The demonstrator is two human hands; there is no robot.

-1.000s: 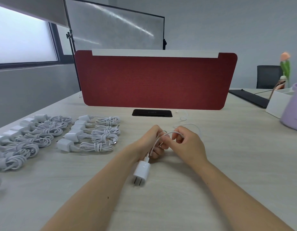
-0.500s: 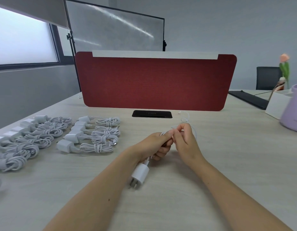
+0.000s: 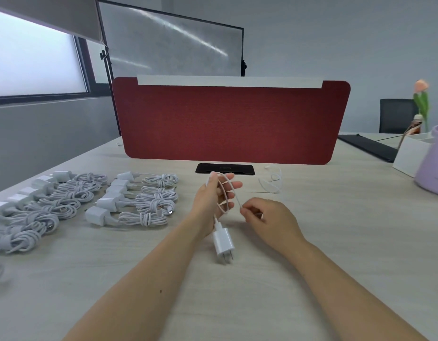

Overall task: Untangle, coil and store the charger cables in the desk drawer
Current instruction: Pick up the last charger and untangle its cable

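Desk (image 3: 336,254): pale wood-grain top fills the lower frame; my two bare forearms reach up from the bottom edge toward the centre.
Plug (image 3: 224,243): white charger block just below my left wrist, prongs pointing toward me. I cannot tell whether it rests on the desk or hangs just above it.
Right hand (image 3: 269,217): right of centre, fingers curled in, thumb and fingertip pinching the charger cable.
Left hand (image 3: 214,199): at centre, spread wide with fingers straight, pointing up and to the right; the cable is looped around them.
Charger cable (image 3: 234,195): thin and white; it rises from the plug, loops over my left fingers and drops to my right hand's pinch.
Coiled chargers (image 3: 136,200): tied white bundles with their plugs, in two rows in the left half of the frame.
Loose cable end (image 3: 272,180): a slack white loop lying on the desk, above my right hand.
Cable port (image 3: 224,168): black slot in the desk, just beyond my left fingertips.
Divider (image 3: 227,121): dark red panel standing upright across the middle.
Right edge: lilac container (image 3: 434,163), white box (image 3: 409,153), a pink tulip (image 3: 422,94).
Upper left: window (image 3: 33,57).
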